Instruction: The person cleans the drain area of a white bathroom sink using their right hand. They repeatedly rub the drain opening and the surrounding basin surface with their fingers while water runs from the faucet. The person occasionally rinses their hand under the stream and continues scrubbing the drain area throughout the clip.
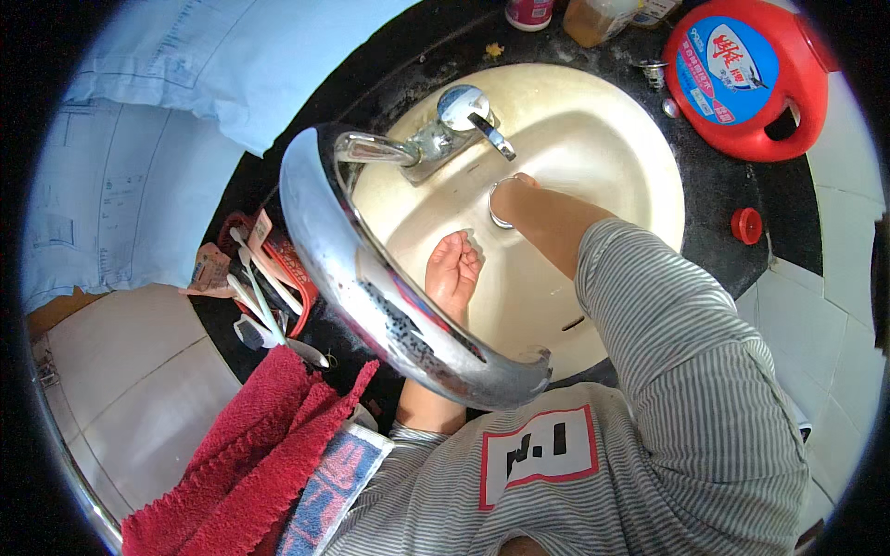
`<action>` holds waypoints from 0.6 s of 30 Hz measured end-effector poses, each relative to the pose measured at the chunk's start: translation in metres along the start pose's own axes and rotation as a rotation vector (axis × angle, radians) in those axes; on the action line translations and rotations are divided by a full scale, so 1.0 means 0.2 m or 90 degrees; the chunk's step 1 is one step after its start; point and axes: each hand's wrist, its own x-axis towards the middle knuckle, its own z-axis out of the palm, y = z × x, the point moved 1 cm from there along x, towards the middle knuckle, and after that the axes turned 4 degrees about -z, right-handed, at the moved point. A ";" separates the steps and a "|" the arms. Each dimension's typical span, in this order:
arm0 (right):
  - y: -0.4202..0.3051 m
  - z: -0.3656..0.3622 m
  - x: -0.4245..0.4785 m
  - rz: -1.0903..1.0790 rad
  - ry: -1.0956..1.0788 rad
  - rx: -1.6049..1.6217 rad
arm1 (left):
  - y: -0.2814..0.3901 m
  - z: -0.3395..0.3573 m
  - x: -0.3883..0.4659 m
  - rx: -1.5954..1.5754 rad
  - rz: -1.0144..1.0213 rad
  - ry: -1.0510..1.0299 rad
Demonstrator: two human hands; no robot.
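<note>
A cream washbasin is set in a black countertop. My left hand is over the basin, its fingers loosely curled together; whether anything small lies between them is unclear. Part of that forearm is hidden behind a curved chrome spout. My right hand reaches down to the metal ring of the drain; its fingers are mostly hidden, so any grip cannot be seen. Behind both hands stands the faucet base with a chrome lever. The spout looms large, nearest the camera.
At the right are a red detergent jug, a red cap and a metal drain fitting. A red basket with toothbrushes stands left. Red towels hang lower left, a light blue curtain upper left. Bottles line the back.
</note>
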 end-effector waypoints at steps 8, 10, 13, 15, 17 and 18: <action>0.03 0.07 0.14 -0.012 0.041 -0.068 | 0.01 -0.01 0.01 0.024 -0.006 -0.008; 0.03 0.01 -0.03 -0.066 0.054 -0.078 | 0.01 -0.01 0.00 0.025 -0.005 0.003; 0.06 -0.05 -0.32 -0.151 0.071 -0.009 | 0.01 -0.03 0.00 0.022 0.021 0.003; 0.12 -0.02 -0.36 -0.150 0.107 0.138 | 0.01 0.01 -0.02 0.024 0.008 0.019; 0.13 -0.03 -0.38 -0.159 0.045 0.118 | -0.01 0.00 0.00 0.038 0.005 0.016; 0.13 -0.01 -0.34 -0.156 0.030 0.130 | -0.01 0.01 -0.01 0.043 0.005 0.004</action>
